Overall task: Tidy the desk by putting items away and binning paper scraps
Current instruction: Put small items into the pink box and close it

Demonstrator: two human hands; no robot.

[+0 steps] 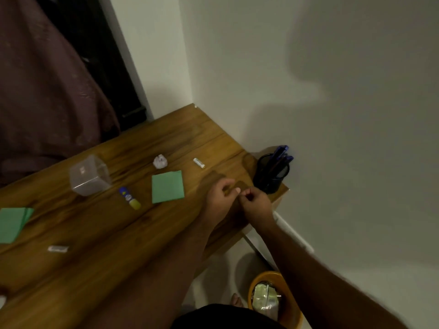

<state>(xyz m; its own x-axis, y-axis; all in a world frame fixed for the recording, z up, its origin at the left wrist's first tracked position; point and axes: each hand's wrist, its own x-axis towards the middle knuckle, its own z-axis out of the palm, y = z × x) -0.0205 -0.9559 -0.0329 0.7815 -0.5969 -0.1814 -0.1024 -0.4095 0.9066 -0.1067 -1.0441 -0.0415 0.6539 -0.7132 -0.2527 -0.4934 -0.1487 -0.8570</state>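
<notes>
Down by the person's foot, under the desk's right edge, stands an orange bin (288, 312) with crumpled pale packaging already in it. Both forearms reach up from there to the right end of the desk (99, 233), where the left hand (219, 197) and right hand (256, 203) meet, fingertips pinched together and touching. They seem to be working on something tiny between them, but it is too small to make out, so I cannot tell whether either hand really holds anything.

A black mesh pen cup (270, 173) with blue pens standing in it sits at the right far corner, just beside the right hand. The likeliest scrap to bin next, I judge, is the crumpled white paper ball (160, 161), which lies toward the far edge, to the left of and beyond the hands; the left hand is the nearer one. The bin lies the opposite way, so the ball must travel back across the right edge.

A small white tube (199, 163) lies near the far edge, its long axis slanting toward the pen cup. A green paper square (168, 186), a glue stick (130, 198) and a clear plastic box (89, 175), seemingly empty, lie further left.
</notes>
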